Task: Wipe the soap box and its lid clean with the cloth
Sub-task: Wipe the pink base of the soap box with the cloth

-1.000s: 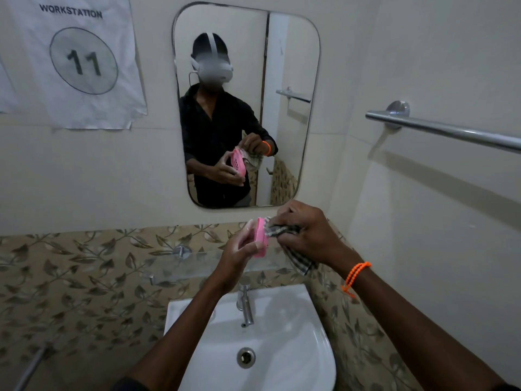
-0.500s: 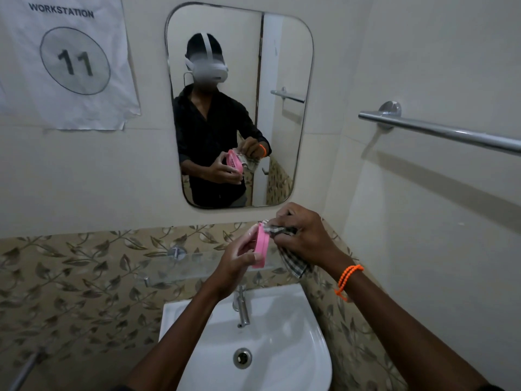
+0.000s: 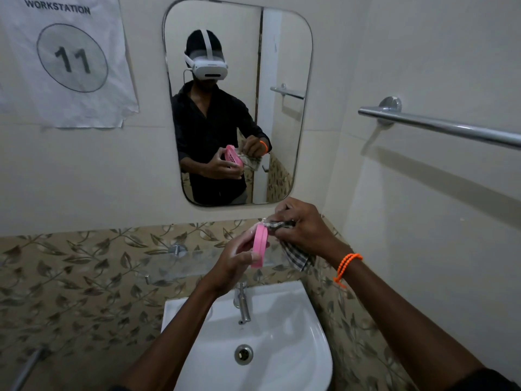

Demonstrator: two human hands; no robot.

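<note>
My left hand (image 3: 235,259) grips a pink soap box part (image 3: 260,245) held on edge above the sink, so I see mostly its rim. The mirror reflection shows small holes in its face. My right hand (image 3: 303,230) clutches a checked cloth (image 3: 296,256) and presses it against the right side of the pink piece. A loose end of the cloth hangs below the hand. Whether this piece is the box or the lid I cannot tell, and no second pink piece is in sight.
A white sink (image 3: 304,362) with a chrome tap (image 3: 243,304) lies below my hands. A glass shelf (image 3: 174,268) runs along the leaf-patterned tiles. A mirror (image 3: 282,52) hangs ahead, a towel bar (image 3: 439,127) on the right wall, a workstation sign (image 3: 67,57) at left.
Both hands stay together at the same spot over the tap. My right hand with the cloth has shifted slightly along the pink piece, and the camera view has drifted a little.
</note>
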